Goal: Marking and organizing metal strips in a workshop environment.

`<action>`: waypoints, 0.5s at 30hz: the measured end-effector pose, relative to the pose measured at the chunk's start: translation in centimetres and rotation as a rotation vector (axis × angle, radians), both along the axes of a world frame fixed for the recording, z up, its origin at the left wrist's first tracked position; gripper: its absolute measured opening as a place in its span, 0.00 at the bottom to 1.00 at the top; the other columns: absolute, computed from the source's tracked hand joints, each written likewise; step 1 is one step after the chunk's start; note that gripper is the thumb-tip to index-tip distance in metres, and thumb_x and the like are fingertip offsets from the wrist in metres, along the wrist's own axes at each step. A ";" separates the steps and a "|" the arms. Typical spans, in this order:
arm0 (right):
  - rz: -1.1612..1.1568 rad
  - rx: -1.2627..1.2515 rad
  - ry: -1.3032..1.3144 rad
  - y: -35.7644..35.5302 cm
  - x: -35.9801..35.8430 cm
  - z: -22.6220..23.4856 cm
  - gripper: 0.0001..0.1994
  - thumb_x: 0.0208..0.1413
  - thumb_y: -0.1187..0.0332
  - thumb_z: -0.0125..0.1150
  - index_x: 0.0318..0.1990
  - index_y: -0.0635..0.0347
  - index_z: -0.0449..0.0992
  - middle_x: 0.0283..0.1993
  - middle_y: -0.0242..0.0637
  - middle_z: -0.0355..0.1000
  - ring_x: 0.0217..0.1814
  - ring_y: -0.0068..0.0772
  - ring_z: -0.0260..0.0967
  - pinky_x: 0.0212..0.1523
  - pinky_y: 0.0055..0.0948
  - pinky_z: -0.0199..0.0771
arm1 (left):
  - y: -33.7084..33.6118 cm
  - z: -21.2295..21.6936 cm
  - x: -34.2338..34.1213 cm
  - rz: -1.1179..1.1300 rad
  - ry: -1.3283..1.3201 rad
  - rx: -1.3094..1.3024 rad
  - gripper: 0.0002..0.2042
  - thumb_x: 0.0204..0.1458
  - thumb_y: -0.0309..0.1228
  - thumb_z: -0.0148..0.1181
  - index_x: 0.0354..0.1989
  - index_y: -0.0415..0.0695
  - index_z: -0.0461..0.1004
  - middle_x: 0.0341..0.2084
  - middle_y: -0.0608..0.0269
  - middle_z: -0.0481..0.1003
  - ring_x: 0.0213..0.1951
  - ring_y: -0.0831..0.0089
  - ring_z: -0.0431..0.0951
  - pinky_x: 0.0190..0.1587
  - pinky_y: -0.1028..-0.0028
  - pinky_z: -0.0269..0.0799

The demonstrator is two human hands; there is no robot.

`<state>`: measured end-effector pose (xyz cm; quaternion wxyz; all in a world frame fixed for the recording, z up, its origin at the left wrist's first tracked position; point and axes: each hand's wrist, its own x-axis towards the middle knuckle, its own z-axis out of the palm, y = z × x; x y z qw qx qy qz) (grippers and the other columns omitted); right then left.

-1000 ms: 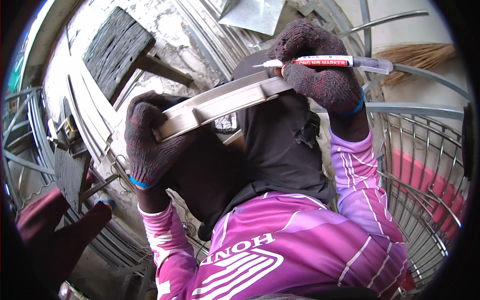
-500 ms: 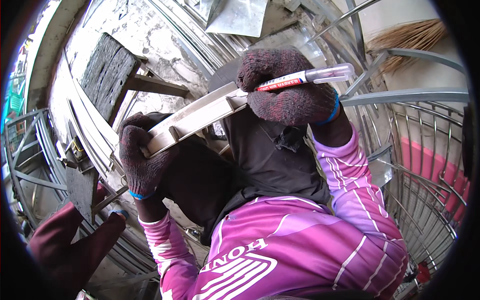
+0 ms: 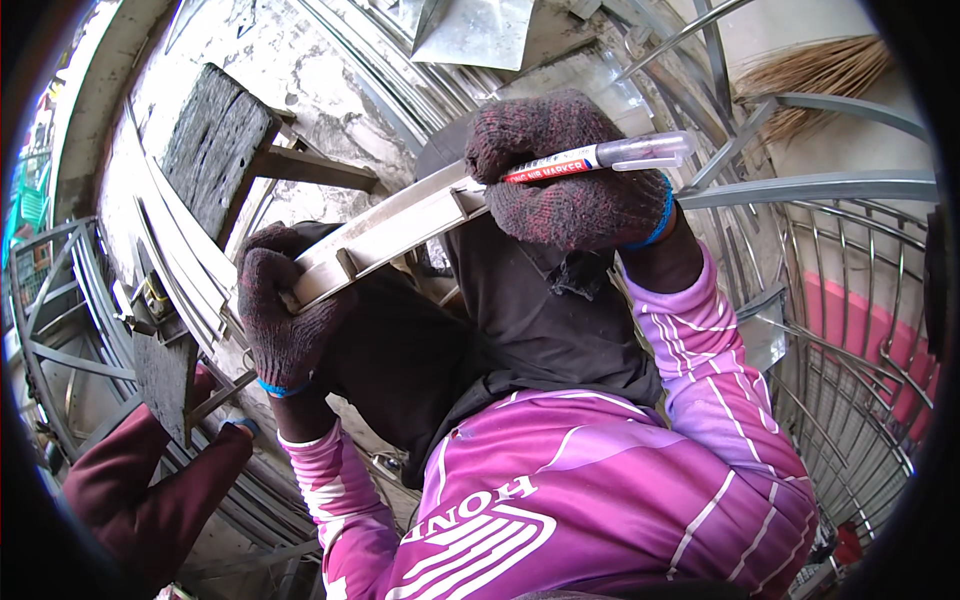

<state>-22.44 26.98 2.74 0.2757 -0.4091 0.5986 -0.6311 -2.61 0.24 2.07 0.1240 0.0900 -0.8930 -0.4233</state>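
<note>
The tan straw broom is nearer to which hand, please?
Right: the gloved right hand is below-left of the broom; the gloved left hand is farther left and lower.

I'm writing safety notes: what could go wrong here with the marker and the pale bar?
The pale bar, gripped near one end by the left hand over dark trousers, might tilt. The marker has its tip end by the bar; a slip could leave a stray mark. The knit glove on the right hand might hamper fine control.

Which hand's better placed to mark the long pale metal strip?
Right, likely: the dark-gloved right hand holds the red-and-white plastic marker, tip end toward the metal strip; the dark-gloved left hand grips its left end.
</note>
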 end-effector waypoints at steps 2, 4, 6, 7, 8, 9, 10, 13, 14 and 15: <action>-0.035 -0.048 0.050 -0.3 0.2 -0.3 0.09 0.45 0.69 0.65 0.33 0.65 0.76 0.26 0.37 0.72 0.27 0.27 0.69 0.32 0.30 0.72 | 0.0 0.0 0.0 0.003 -0.002 0.026 0.24 0.31 0.28 0.79 0.30 0.43 0.64 0.44 0.51 0.72 0.50 0.59 0.73 0.56 0.62 0.69; -0.126 -0.051 0.145 -0.3 0.3 -0.5 0.09 0.45 0.71 0.66 0.34 0.65 0.77 0.28 0.37 0.74 0.29 0.26 0.71 0.34 0.29 0.74 | 0.0 0.0 0.0 0.003 -0.003 0.032 0.24 0.31 0.28 0.79 0.30 0.43 0.64 0.44 0.51 0.72 0.50 0.59 0.73 0.56 0.62 0.69; -0.145 -0.103 0.049 0.3 0.2 -0.5 0.08 0.47 0.72 0.67 0.34 0.65 0.77 0.30 0.36 0.74 0.31 0.26 0.72 0.35 0.29 0.75 | -0.1 0.0 0.0 -0.017 0.013 -0.061 0.25 0.29 0.27 0.79 0.30 0.42 0.64 0.45 0.51 0.72 0.50 0.59 0.73 0.56 0.62 0.68; -0.167 -0.137 -0.046 0.7 0.0 -0.5 0.08 0.49 0.73 0.67 0.35 0.65 0.78 0.31 0.35 0.75 0.33 0.25 0.73 0.36 0.28 0.76 | -0.2 0.0 0.1 -0.011 0.006 -0.046 0.25 0.29 0.27 0.79 0.30 0.42 0.64 0.45 0.51 0.72 0.50 0.59 0.73 0.56 0.62 0.68; -0.160 -0.137 -0.037 1.2 0.0 -0.5 0.08 0.49 0.73 0.67 0.35 0.65 0.78 0.31 0.35 0.75 0.33 0.25 0.73 0.36 0.28 0.76 | -0.2 0.1 0.1 -0.012 -0.003 -0.032 0.23 0.32 0.28 0.78 0.30 0.42 0.64 0.45 0.51 0.72 0.50 0.59 0.73 0.56 0.62 0.68; -0.268 -0.044 0.023 1.6 -0.2 -0.5 0.07 0.51 0.74 0.67 0.37 0.65 0.78 0.33 0.35 0.76 0.35 0.25 0.74 0.37 0.28 0.76 | -0.3 0.1 0.1 -0.010 -0.014 -0.035 0.22 0.35 0.29 0.76 0.30 0.42 0.64 0.44 0.51 0.72 0.50 0.58 0.73 0.56 0.62 0.67; -0.376 0.051 0.085 2.2 -0.2 -0.5 0.07 0.53 0.74 0.67 0.39 0.66 0.78 0.34 0.35 0.77 0.37 0.25 0.76 0.38 0.28 0.77 | -0.3 0.1 0.2 -0.017 -0.004 -0.013 0.22 0.35 0.29 0.76 0.30 0.42 0.64 0.44 0.51 0.72 0.50 0.58 0.73 0.56 0.62 0.67; -0.453 0.076 0.440 2.6 -0.9 -1.5 0.10 0.56 0.73 0.64 0.45 0.59 0.78 0.34 0.37 0.79 0.36 0.32 0.79 0.36 0.30 0.78 | -0.5 0.1 0.2 -0.077 0.084 0.190 0.15 0.46 0.30 0.68 0.33 0.40 0.66 0.44 0.51 0.72 0.49 0.60 0.72 0.56 0.64 0.66; -0.488 0.214 0.758 2.9 -1.4 -1.8 0.10 0.55 0.73 0.63 0.45 0.56 0.79 0.34 0.39 0.79 0.36 0.36 0.80 0.35 0.32 0.78 | -0.5 0.1 0.2 -0.059 0.067 0.158 0.12 0.50 0.30 0.64 0.35 0.38 0.67 0.45 0.51 0.72 0.48 0.61 0.72 0.56 0.65 0.66; -0.460 0.367 0.888 3.6 -1.3 -1.9 0.11 0.54 0.70 0.61 0.45 0.51 0.80 0.34 0.41 0.79 0.35 0.44 0.78 0.34 0.37 0.78 | -0.6 -0.1 0.2 -0.061 0.090 0.108 0.09 0.54 0.29 0.59 0.37 0.37 0.69 0.45 0.51 0.72 0.48 0.62 0.72 0.56 0.65 0.66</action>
